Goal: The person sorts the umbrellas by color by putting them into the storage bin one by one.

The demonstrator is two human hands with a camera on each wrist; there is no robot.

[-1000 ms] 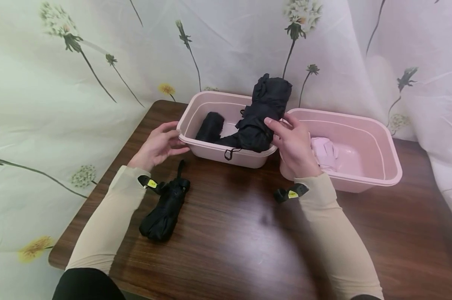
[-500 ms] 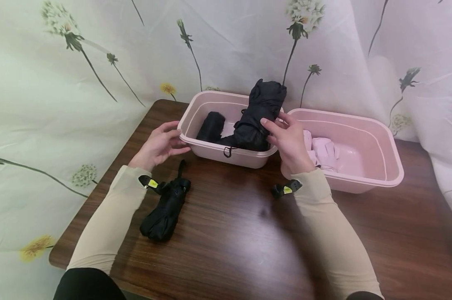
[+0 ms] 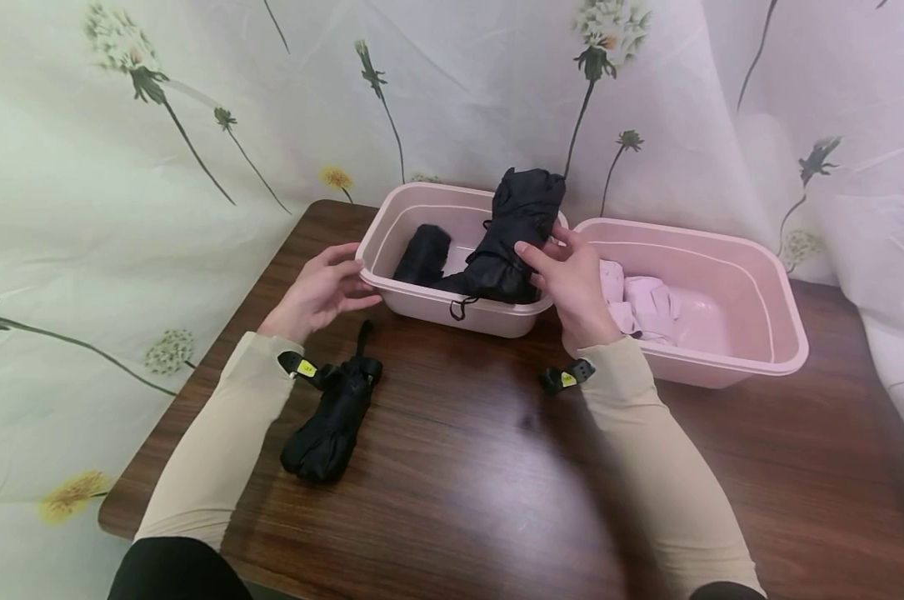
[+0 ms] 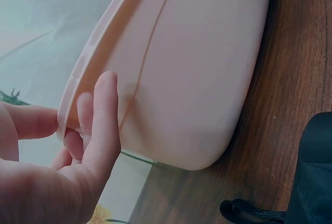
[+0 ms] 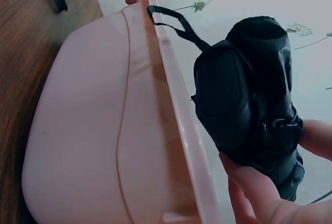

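My right hand (image 3: 574,283) grips a black folded umbrella (image 3: 521,225) over the right end of the left pink tub (image 3: 489,317). Its far end leans up toward the patterned cloth, while the wrist loop hangs over the front rim. In the right wrist view the umbrella's handle end (image 5: 220,81) faces the camera, with thumb and fingers on either side. My left hand (image 3: 320,292) pinches the same tub's left rim between thumb and fingers, as the left wrist view shows at the rim (image 4: 78,81). Another black folded umbrella (image 3: 424,254) lies inside this tub.
A third black folded umbrella (image 3: 330,423) lies on the brown wooden table (image 3: 452,467), near my left forearm. To the right stands another pink tub (image 3: 751,358) holding folded light-pink items (image 3: 650,304). Flower-patterned cloth (image 3: 459,92) hangs behind the tubs.
My right hand has moved left and slightly down with the umbrella, which sits lower over the left tub. More of the light-pink items shows. My left hand stays on the rim.
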